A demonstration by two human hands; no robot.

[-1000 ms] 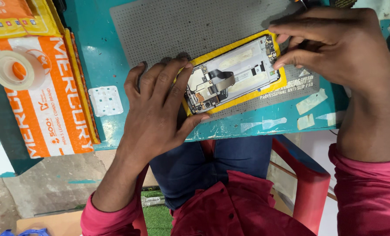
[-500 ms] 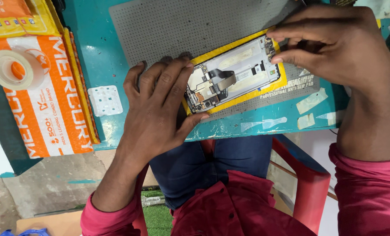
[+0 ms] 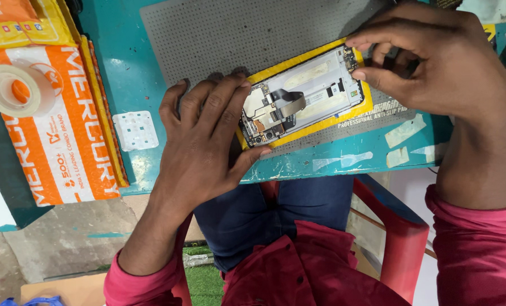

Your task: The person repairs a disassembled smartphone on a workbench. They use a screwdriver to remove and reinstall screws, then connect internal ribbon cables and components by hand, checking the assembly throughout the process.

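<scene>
An opened phone [image 3: 304, 96] with a yellow rim lies face down on a grey anti-slip mat [image 3: 224, 34], its circuit board and flex cable exposed. My left hand [image 3: 207, 136] grips the phone's left end, thumb under its near edge and fingers over the board. My right hand [image 3: 428, 56] pinches at the phone's right end with thumb and forefinger and holds a thin dark tool there, mostly hidden by the fingers.
The mat rests on a teal table [image 3: 122, 73]. An orange padded mailer [image 3: 54, 130] with a roll of clear tape [image 3: 17, 90] lies at the left. A small white blister tray [image 3: 135, 130] sits beside it. Tape scraps [image 3: 406, 130] stick near the front edge. A red chair [image 3: 400, 226] is below.
My right hand has shifted slightly, its fingertips closing on the phone's right end. The left hand and phone have stayed in place.
</scene>
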